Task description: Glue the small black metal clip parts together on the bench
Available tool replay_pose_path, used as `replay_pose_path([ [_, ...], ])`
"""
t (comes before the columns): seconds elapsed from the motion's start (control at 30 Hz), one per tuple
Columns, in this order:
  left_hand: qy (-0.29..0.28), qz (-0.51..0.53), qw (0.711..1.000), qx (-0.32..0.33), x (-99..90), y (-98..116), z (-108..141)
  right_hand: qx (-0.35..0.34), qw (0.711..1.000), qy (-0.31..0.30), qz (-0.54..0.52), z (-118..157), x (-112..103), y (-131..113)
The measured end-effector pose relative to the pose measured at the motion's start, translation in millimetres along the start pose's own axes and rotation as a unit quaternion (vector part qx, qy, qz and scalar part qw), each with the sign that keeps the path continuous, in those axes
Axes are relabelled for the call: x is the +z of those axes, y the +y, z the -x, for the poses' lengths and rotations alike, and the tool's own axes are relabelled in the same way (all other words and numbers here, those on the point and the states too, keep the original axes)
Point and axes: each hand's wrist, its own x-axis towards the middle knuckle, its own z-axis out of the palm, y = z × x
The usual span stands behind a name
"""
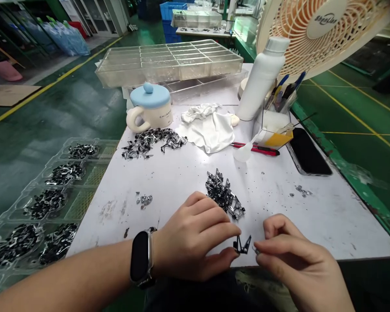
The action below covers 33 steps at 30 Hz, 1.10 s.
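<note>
Near the table's front edge my left hand (195, 240) pinches a small black V-shaped clip (243, 245) between thumb and forefinger. Just right of the clip, my right hand (292, 255) holds a tiny metallic piece (256, 250) at its fingertips, a small gap apart from the clip. Beyond my left fingers lies a pile of black clips (222, 193). A few small silvery pieces (144, 199) rest left of my left hand, and others (303, 190) lie to the right.
White table (182, 173); lidded mug (156, 108) and second clip pile (149, 141) back left; cloth (211, 130), red cutter (266, 150), white bottle (263, 78), pen holder (274, 125), phone (308, 151) and fan (325, 34) behind and right. Clip-filled trays (81, 184) left; compartment trays (169, 65) behind.
</note>
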Motion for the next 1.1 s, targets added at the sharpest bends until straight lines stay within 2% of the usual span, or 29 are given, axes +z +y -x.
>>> replay_pose_path([
  [0.23, 0.004, -0.003, 1.0, -0.011, 2.3, 0.0, 2.0, -0.011, 0.999, 0.015, 0.028, -5.6, 16.7, -1.9],
  [0.67, -0.004, -0.003, 1.0, -0.011, 1.1, -2.1, 1.0, 0.018, 0.999, 0.038, 0.0, 0.2, 19.8, 2.8],
  [0.83, 0.001, -0.002, 1.0, -0.008, 2.0, -2.4, 1.0, 0.037, 0.999, 0.025, -0.007, 0.5, 20.0, 4.8],
  [1.1, 0.0, 0.001, 1.0, -0.012, 1.7, -1.0, 1.5, 0.031, 0.999, 0.03, -0.022, -0.4, 21.3, 3.8],
])
